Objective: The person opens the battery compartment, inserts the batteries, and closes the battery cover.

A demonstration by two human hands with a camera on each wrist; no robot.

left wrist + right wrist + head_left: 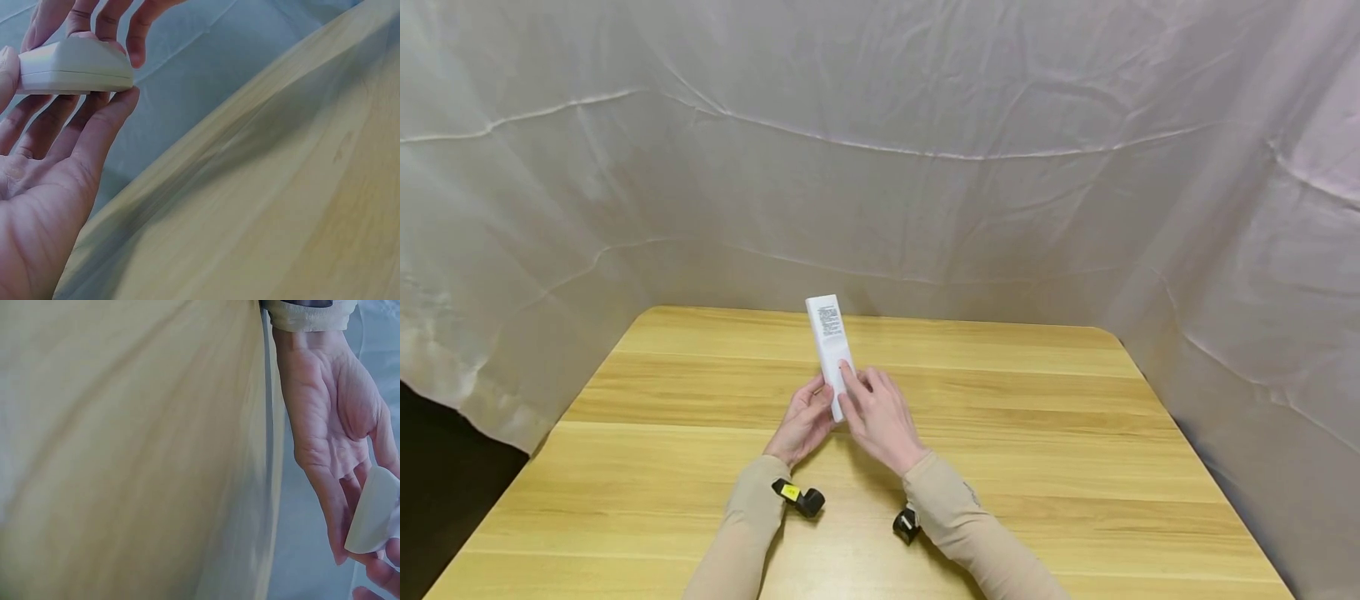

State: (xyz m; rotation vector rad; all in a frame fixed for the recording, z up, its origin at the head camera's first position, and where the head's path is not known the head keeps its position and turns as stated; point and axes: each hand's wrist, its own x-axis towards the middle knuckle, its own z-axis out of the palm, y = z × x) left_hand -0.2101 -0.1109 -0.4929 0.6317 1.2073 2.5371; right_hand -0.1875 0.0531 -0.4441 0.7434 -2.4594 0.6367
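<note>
A white remote control (831,346) is held tilted over the table, with a block of small print on the face toward me. My left hand (802,423) grips its lower left side, thumb along the edge. In the left wrist view, the left hand's fingers (103,128) support the remote's rounded end (87,70) from below. My right hand (880,417) holds the lower right part, its index finger and thumb on the printed face. The right wrist view shows the left palm (331,419), the remote's end (373,515) and right fingertips (382,575).
The wooden table (1037,433) spreads around and beneath both hands. Pale cloth (925,208) hangs behind it and along both sides. Black wrist cameras (801,498) are strapped over the beige sleeves (745,517). A dark gap (452,475) shows beyond the left edge.
</note>
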